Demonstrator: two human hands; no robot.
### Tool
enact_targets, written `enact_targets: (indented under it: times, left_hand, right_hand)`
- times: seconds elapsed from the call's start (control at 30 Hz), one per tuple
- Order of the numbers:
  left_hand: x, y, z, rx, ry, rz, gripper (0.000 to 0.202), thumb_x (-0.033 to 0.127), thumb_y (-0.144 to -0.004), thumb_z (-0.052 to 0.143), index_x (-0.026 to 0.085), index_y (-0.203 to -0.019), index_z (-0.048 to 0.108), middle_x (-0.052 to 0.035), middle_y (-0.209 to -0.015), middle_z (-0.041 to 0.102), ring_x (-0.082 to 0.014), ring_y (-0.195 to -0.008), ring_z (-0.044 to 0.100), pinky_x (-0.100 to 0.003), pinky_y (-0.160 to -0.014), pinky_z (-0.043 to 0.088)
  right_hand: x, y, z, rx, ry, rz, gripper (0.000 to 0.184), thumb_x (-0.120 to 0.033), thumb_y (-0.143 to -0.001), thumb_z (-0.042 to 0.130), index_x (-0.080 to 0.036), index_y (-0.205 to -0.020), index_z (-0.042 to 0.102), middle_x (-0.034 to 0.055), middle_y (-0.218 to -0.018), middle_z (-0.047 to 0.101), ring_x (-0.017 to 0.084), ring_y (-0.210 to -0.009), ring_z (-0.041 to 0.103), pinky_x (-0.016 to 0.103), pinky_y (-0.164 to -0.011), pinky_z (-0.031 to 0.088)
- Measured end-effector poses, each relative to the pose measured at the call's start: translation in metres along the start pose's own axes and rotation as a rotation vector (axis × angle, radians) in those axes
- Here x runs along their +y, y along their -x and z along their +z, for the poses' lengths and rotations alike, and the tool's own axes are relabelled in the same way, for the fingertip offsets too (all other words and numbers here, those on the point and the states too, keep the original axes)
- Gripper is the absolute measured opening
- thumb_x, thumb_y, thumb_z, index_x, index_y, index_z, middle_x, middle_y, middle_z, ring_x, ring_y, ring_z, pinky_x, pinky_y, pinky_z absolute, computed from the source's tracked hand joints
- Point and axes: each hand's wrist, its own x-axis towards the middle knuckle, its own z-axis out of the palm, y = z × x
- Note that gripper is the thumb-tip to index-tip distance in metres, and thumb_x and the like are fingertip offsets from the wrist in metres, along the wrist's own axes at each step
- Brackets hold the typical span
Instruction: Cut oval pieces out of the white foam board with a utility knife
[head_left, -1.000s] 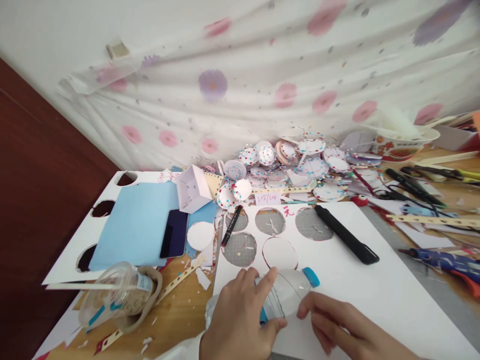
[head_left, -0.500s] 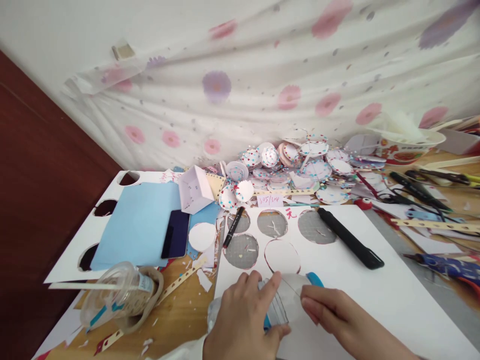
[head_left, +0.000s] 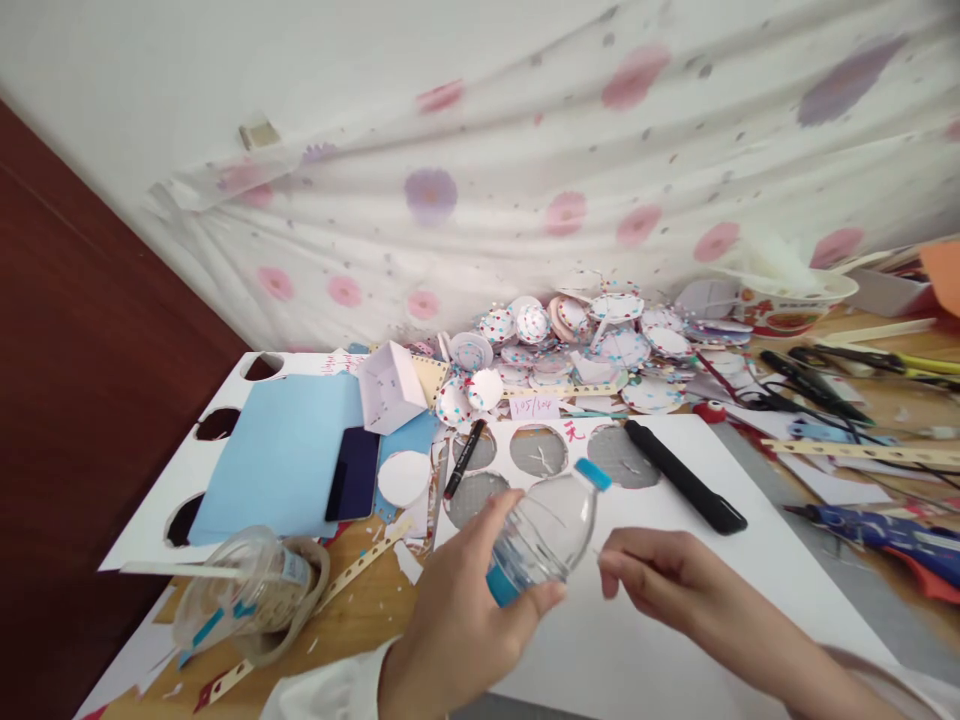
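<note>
My left hand (head_left: 465, 610) is wrapped round a clear plastic bottle (head_left: 551, 525) with a blue cap and a blue label band, held tilted above a white card sheet (head_left: 712, 590). My right hand (head_left: 660, 575) hovers just right of the bottle, its fingertips pinched together, possibly on a thin sliver that I cannot make out. The sheet has several round holes (head_left: 538, 450) cut in its far part, under and beyond the bottle.
A black marker (head_left: 682, 490) lies on the sheet, a smaller pen (head_left: 463, 458) to the left. Dotted paper circles (head_left: 570, 340) are heaped at the back. Blue paper (head_left: 281, 455), a phone (head_left: 352, 472), a tipped plastic cup (head_left: 240, 590) and scissors (head_left: 817, 385) lie around.
My left hand lifted the bottle off the sheet and tilted its cap upward. My right hand came off the bottle and drew slightly to the right.
</note>
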Motion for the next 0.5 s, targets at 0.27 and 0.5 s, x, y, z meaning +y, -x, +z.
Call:
enact_targets:
  times: [0.27, 0.5]
  left_hand:
    - [-0.004, -0.022, 0.003, -0.1, 0.757, -0.043, 0.056, 0.037, -0.08, 0.074, 0.021, -0.125, 0.043, -0.0044, -0.1, 0.068, -0.0215, -0.096, 0.065, -0.033, -0.086, 0.047]
    - [-0.022, -0.036, 0.036, -0.35, 1.283, -0.041, 0.048, 0.033, -0.081, 0.073, 0.017, -0.121, 0.05, -0.0095, -0.109, 0.068, -0.0264, -0.104, 0.066, -0.038, -0.091, 0.049]
  right_hand:
    - [-0.008, -0.031, -0.014, 0.107, -0.222, -0.186, 0.038, -0.057, -0.085, 0.061, -0.022, -0.075, 0.051, -0.0023, -0.071, 0.05, 0.012, -0.063, 0.044, 0.024, -0.057, 0.04]
    - [0.01, -0.048, -0.013, -0.081, -0.526, -0.27, 0.062, -0.056, -0.077, 0.073, -0.026, -0.126, 0.05, 0.0123, -0.128, 0.058, 0.028, -0.118, 0.057, 0.045, -0.099, 0.045]
